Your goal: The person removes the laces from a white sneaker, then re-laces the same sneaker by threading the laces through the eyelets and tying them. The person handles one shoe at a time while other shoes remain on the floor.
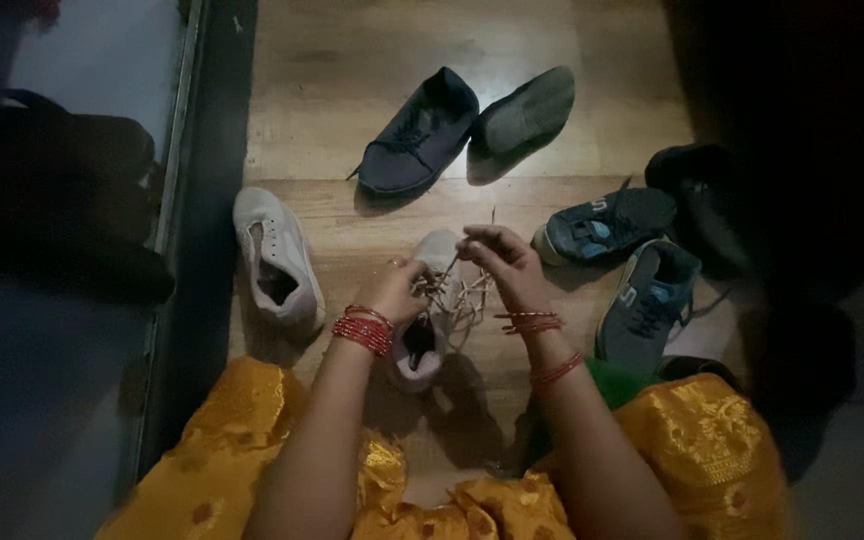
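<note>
Shoes lie scattered over the wooden floor (352,110), and I see both of my hands working at one of them near the middle of the frame. That white shoe (422,345) lies with its toe pointing up the frame and its opening toward me, just above the orange cloth (242,440) spread across the bottom. My left hand (392,288) is closed around the shoe's upper edge, fingers curled in where the laces (462,295) start, with red bangles (362,330) stacked at the wrist. My right hand (502,262) is pinched shut on a strand of lace, holding it up a little above the shoe; loose loops of lace hang between the two hands. Thin bangles sit on that wrist too.

A second white shoe (277,260) lies left of centre, apart from the first, its opening facing up. In the upper middle a dark lace-up shoe (417,135) lies beside another dark shoe (527,110) turned sole up, the two touching at the heel end. At the right, a pair of grey and blue trainers (617,225) lie near each other, one above, one (647,300) lower and closer to my right wrist. Further right a black shoe (702,200) sits half in shadow. The left side of the frame is too dark for me to make out.
</note>
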